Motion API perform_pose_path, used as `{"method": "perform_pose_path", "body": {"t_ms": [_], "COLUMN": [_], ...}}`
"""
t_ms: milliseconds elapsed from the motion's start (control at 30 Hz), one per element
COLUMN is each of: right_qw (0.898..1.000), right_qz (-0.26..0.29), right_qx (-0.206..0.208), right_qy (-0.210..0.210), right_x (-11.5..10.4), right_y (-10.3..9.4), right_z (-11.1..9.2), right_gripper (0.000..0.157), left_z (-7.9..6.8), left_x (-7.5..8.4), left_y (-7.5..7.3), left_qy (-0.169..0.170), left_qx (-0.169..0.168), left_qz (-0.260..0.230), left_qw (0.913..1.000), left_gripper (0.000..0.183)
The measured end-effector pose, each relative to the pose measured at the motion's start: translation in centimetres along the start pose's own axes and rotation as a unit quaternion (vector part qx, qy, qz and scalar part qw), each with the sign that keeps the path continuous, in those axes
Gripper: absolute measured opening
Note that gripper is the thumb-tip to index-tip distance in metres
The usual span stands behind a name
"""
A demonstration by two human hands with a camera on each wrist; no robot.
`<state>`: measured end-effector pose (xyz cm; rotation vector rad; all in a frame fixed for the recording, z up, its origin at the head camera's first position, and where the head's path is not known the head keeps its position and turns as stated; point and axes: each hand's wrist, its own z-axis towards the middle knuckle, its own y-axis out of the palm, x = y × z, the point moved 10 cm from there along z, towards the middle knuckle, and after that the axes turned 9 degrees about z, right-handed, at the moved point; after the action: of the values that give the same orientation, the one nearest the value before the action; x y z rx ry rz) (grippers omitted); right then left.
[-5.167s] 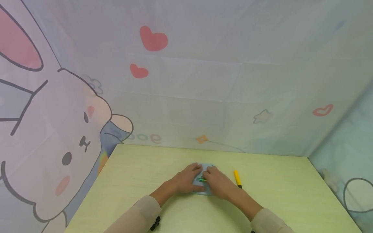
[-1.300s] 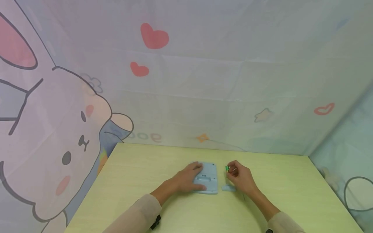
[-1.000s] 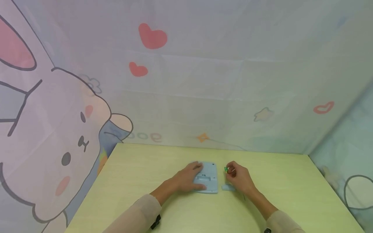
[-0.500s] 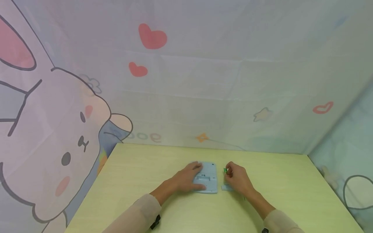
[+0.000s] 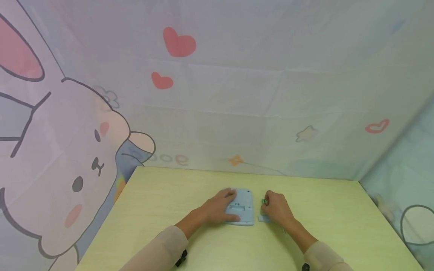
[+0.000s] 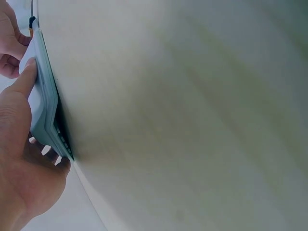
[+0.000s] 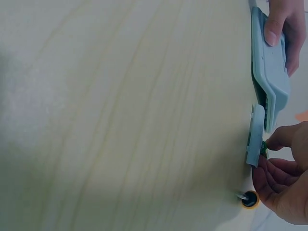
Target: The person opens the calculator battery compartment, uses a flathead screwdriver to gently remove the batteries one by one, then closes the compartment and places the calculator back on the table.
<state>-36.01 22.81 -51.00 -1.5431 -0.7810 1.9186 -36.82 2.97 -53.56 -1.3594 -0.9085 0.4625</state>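
A light blue calculator (image 5: 246, 216) lies face down with its battery compartment (image 5: 237, 208) uncovered and bare. My left hand (image 5: 217, 207) grips its left part, thumb along the near side and fingers at the far side. In the right wrist view that thumb (image 7: 271, 38) presses on the casing. Just right of the calculator, my right hand (image 5: 278, 209) pinches a small green battery (image 5: 263, 201) between thumb and fingers. The light blue battery cover (image 5: 262, 218) lies on the table by the right hand, which partly hides it; in the right wrist view the battery overlaps the cover's edge.
A screwdriver (image 7: 249, 198) with a yellow and black handle and a metal shaft lies beside the right hand, mostly hidden by it in the head view. The pale wooden table (image 5: 162, 195) meets a printed cloth backdrop (image 5: 217, 124) at its back edge.
About five seconds ago the right hand was at the compartment with the battery there. It has moved right with the battery, then lower over the last second. The left hand stays in place.
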Motion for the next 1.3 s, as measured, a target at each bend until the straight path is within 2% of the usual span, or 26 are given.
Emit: {"method": "perform_pose_path", "body": {"t_ms": [400,867,1300], "right_qw": [1.000,0.999,0.999], "right_qz": [0.001,-0.007,-0.004], "right_qx": [0.002,0.012,0.018], "right_qy": [0.025,0.039,0.030], "right_x": [0.73,0.24,0.20], "right_y": [0.31,0.14,0.10], "right_z": [0.20,-0.04,-0.13], "right_gripper": [0.008,0.010,0.012], "left_z": [-0.08,0.17,0.10], "left_x": [0.22,-0.04,0.08], "left_y": [-0.19,0.11,0.11], "left_qy": [-0.001,-0.003,-0.001], "left_qx": [0.002,0.003,0.000], "left_qz": [-0.007,0.002,0.008], "left_qw": [1.0000,1.0000,1.0000], "left_gripper": [0.095,0.096,0.096]}}
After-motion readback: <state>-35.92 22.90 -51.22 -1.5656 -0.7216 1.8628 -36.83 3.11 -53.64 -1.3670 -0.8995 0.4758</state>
